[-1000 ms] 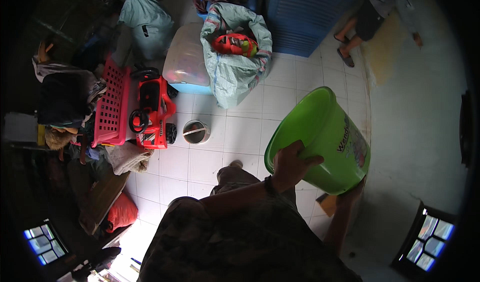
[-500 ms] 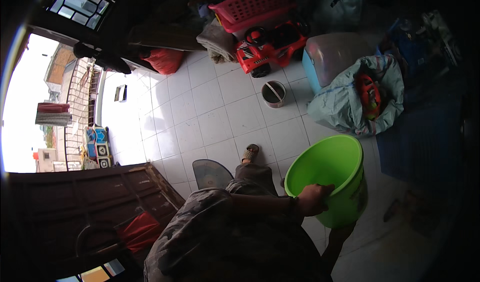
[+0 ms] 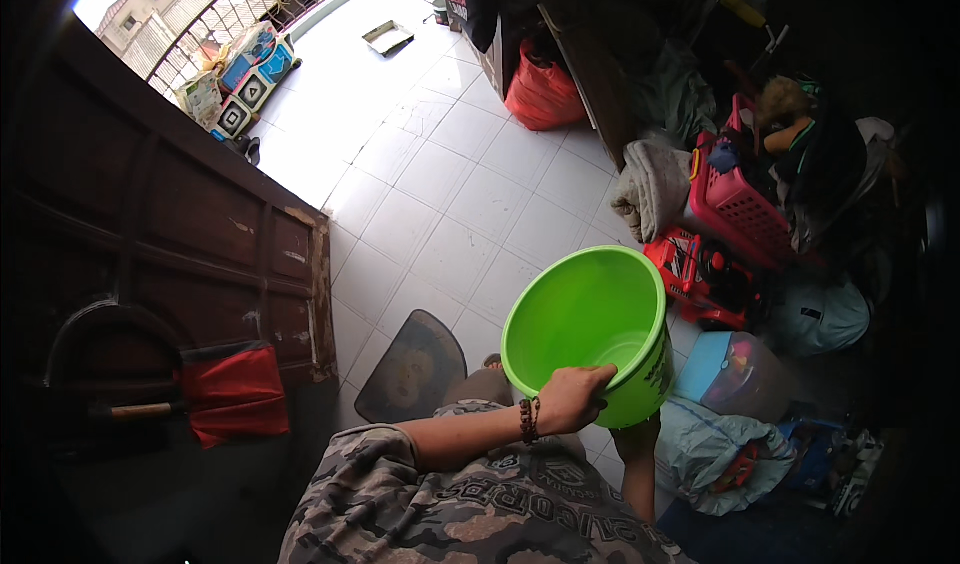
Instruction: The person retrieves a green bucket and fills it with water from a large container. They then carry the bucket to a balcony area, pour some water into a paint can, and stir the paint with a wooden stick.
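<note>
A green plastic bucket (image 3: pixel 570 314) hangs tilted before my body, its inside showing smooth plastic. My left hand (image 3: pixel 576 398) grips its near rim, a beaded bracelet on that wrist. My right hand (image 3: pixel 636 434) supports the bucket from beneath on the right, its fingers partly hidden behind it. Below and left of the bucket lies a dark, rounded-cornered flat mat or panel (image 3: pixel 405 374) on the white tiles.
A brown wooden door (image 3: pixel 230 254) stands left, beside an opening onto a railed balcony (image 3: pixel 215 44). A red bag (image 3: pixel 540 94), pink laundry basket (image 3: pixel 745 214), red toy car (image 3: pixel 690 269), lidded tub (image 3: pixel 740 374) and stuffed sack (image 3: pixel 700 444) line the right side.
My view has swung left toward the doorway and balcony, carrying the bucket along in both hands. The wall and the other person seen earlier on the right have left view.
</note>
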Available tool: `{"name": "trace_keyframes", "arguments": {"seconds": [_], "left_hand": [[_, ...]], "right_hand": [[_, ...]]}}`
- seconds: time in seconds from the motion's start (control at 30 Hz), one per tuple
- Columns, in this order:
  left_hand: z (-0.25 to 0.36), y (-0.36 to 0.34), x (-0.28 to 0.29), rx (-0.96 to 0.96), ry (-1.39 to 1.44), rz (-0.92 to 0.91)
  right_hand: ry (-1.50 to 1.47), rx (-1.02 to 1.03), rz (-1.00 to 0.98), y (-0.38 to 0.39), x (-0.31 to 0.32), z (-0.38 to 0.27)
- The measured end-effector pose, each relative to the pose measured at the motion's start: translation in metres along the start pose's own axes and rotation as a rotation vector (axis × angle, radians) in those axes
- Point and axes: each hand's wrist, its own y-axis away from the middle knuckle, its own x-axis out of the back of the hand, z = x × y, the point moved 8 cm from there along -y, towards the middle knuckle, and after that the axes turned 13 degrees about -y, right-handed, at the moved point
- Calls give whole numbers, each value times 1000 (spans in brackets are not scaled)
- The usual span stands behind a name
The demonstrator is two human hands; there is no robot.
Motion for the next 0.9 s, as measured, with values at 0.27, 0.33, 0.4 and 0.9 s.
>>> {"name": "trace_keyframes", "arguments": {"seconds": [0.27,0.33,0.4,0.9], "left_hand": [[-180,-63,237,290,-58,447],[-233,-80,286,365,-65,529],[-286,-108,333,461,-6,596],[-575,-317,708,572,-12,739]], "right_hand": [[-1077,-871,-286,-289,-222,-33],[-1314,-827,-524,-367,-287,-80],[-1259,-857,-600,-438,-349,-100],[-998,-999,-602,-890,-602,-330]]}}
